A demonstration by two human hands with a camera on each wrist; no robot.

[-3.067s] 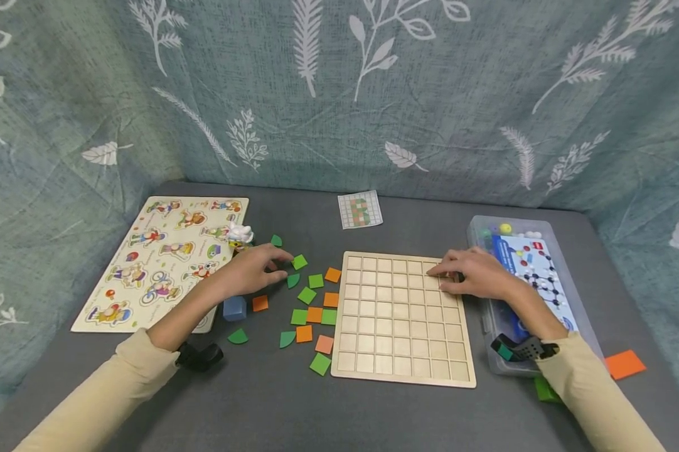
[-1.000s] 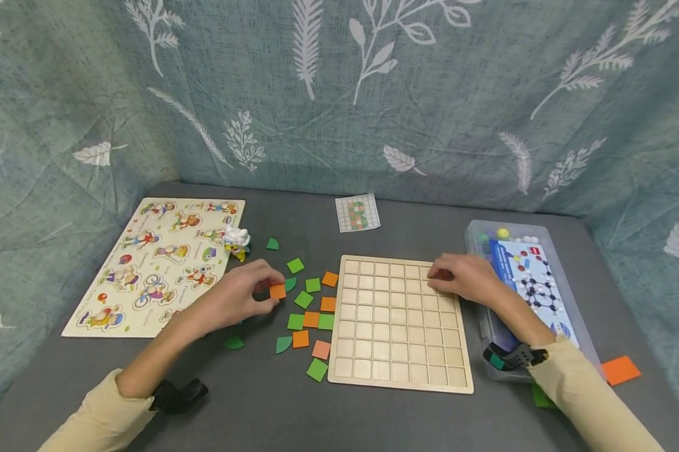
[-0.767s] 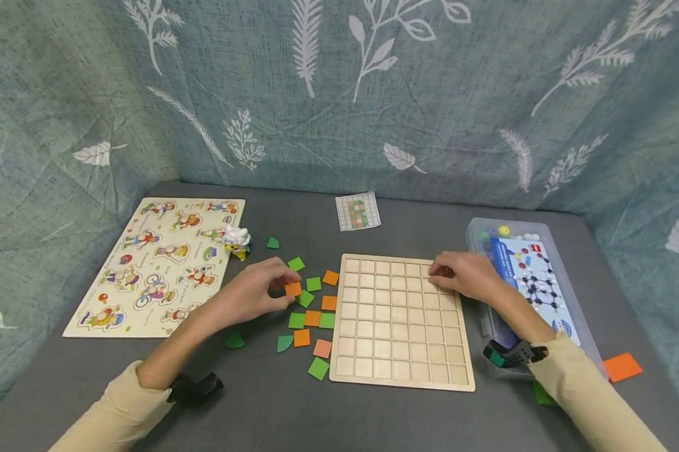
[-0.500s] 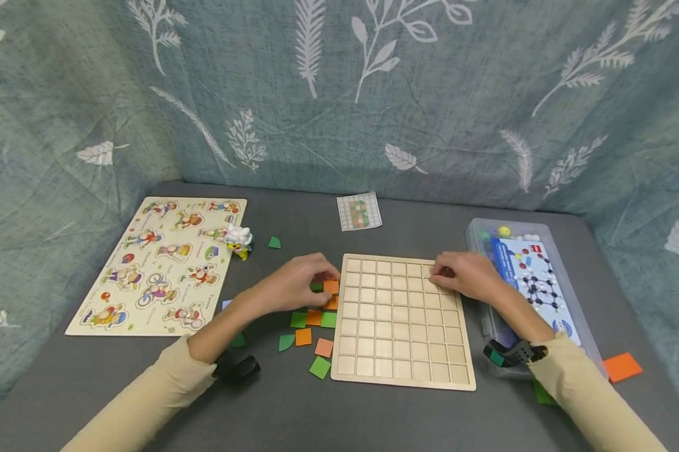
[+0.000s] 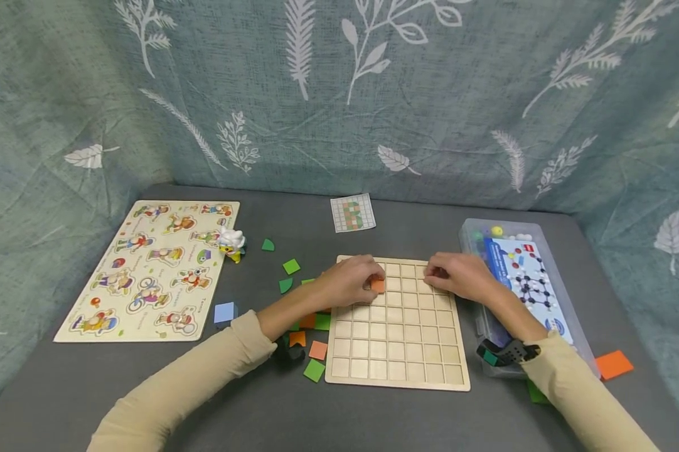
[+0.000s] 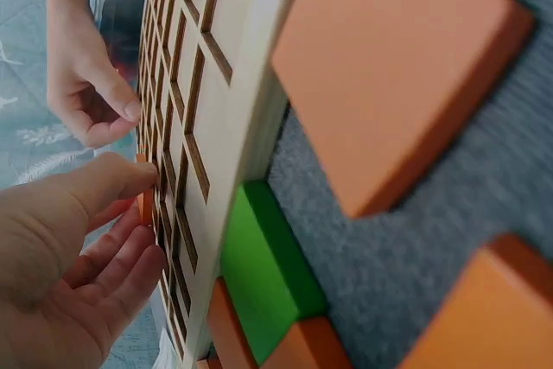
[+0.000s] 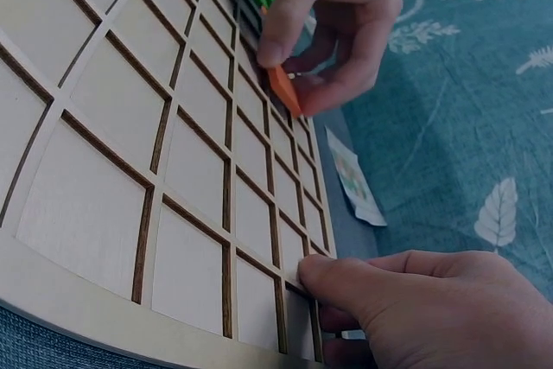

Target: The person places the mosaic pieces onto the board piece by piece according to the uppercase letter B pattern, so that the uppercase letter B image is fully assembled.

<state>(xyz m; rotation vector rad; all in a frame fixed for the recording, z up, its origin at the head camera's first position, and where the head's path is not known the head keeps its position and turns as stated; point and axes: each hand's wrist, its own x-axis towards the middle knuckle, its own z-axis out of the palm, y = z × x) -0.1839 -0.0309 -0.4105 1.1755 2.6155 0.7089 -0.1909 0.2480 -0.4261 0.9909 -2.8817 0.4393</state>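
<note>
My left hand [image 5: 351,280] pinches an orange square tile [image 5: 378,286] between thumb and fingers, over the upper part of the wooden grid board [image 5: 398,333]. In the right wrist view that tile [image 7: 282,90] is tilted, its lower edge at the grid cells. My right hand [image 5: 462,275] holds the board's upper right edge, thumb on top and fingers curled at the side. Left of the board lie green and orange tiles, among them a salmon square [image 5: 318,350] and a green square [image 5: 314,370]. My left forearm hides some of them.
A small pattern card [image 5: 353,213] lies behind the board. On the left are a picture puzzle board [image 5: 147,270], a white-topped figurine [image 5: 231,242] and a blue block [image 5: 224,312]. A clear plastic case [image 5: 531,282] stands at right, near an orange piece [image 5: 614,365].
My left hand picked up an orange tile from beside the blue block and carried it right, over the loose tiles, onto the board's upper cells. My right hand stays at the board's edge.
</note>
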